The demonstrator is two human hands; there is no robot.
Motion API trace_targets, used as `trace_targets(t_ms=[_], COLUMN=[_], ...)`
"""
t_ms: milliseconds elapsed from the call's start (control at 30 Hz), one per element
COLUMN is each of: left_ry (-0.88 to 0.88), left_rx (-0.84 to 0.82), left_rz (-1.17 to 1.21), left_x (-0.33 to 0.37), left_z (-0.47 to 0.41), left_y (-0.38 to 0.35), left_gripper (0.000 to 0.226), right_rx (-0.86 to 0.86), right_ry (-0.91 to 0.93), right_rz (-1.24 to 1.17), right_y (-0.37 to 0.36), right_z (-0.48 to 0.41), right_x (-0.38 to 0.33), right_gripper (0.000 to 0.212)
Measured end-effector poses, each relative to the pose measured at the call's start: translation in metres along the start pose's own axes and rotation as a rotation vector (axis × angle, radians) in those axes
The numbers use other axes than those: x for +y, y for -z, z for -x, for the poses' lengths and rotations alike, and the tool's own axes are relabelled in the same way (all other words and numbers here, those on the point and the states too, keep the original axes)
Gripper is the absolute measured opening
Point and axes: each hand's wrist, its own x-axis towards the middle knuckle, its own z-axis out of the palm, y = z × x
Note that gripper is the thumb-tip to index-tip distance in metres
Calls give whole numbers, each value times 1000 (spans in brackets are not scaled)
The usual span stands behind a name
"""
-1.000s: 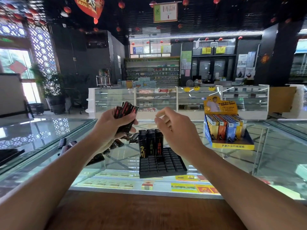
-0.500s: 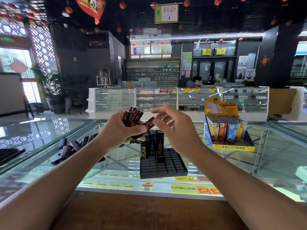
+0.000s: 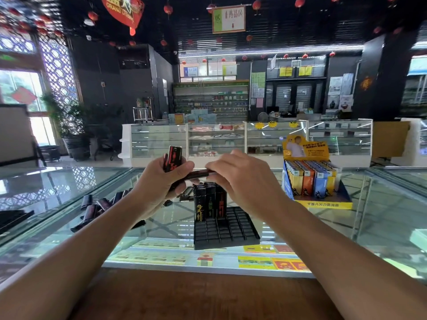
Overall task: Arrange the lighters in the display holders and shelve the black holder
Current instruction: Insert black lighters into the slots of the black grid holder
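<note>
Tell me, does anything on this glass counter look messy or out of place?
Yes. Loose black lighters lie scattered flat on the glass counter, left of the black plastic grid holder. That holder is mostly empty, with only a few upright lighters in its far-left corner. The yellow cardboard display box looks full and tidy.

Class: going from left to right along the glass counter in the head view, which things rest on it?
First loose lighters → black holder → yellow display box.
</note>
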Motion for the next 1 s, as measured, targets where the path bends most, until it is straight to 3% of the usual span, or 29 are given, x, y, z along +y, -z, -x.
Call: trace_targets(t_ms=[67, 200, 300, 400, 567, 733, 900, 1000], left_ry=[7, 42, 77, 125, 163, 180, 184, 183], left_rx=[10, 58, 87, 97, 81, 85, 95, 95], left_rz=[20, 63, 84, 43, -31, -56, -80, -109], left_x=[-3, -8, -12, -16, -19, -20, -20, -20], left_z=[-1, -3, -5, -6, -5, -5, -4, -4], left_y=[0, 8, 14, 13, 11, 8, 7, 7], left_gripper=[40, 26, 17, 18, 22, 26, 29, 28], right_rx=[0, 7, -77, -197, -262, -291, -336, -338], right_ry=[-83, -601, -774, -852, -944, -934, -884, -906], right_rz=[0, -533, -780, -997, -1113, -1102, -999, -1019], right_y=[1, -5, -9, -15, -23, -23, -17, -20], right_z=[-1, 6, 14, 25, 32, 31, 29, 30], right_x=[4, 17, 31, 37, 40, 34, 33, 34], right_gripper=[30, 17, 20, 27, 30, 25, 48, 39])
